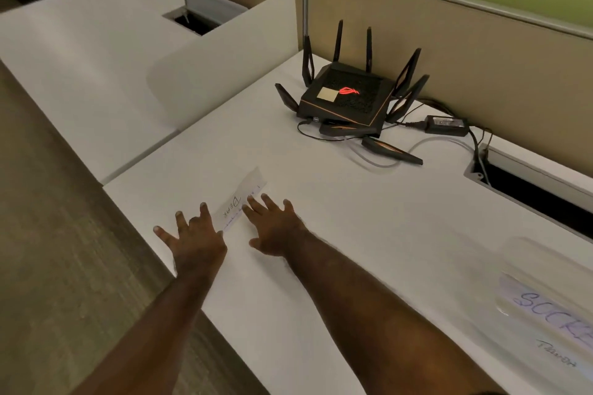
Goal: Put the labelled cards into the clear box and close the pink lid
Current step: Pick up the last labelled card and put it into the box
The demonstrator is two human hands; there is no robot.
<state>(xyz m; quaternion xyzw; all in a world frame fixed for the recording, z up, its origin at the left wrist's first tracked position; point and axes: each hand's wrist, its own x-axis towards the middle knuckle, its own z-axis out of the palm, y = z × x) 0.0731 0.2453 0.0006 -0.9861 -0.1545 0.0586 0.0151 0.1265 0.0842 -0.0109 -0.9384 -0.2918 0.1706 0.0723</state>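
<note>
A white labelled card [241,199] with handwriting lies flat on the white desk [321,218], near its left front corner. My left hand [192,234] rests with fingers spread just left of the card, its fingertips at the card's near edge. My right hand [276,228] is spread on the desk just right of the card, fingertips touching its right side. Neither hand holds anything. At the lower right lies the clear box [542,305], with a card marked in blue letters visible inside. No pink lid is in view.
A black router [346,96] with several antennas sits at the back of the desk, its cables and power brick [446,125] trailing right. A cable slot [529,189] opens at the right rear. A white divider panel [224,54] stands left. The desk's left edge drops to carpet.
</note>
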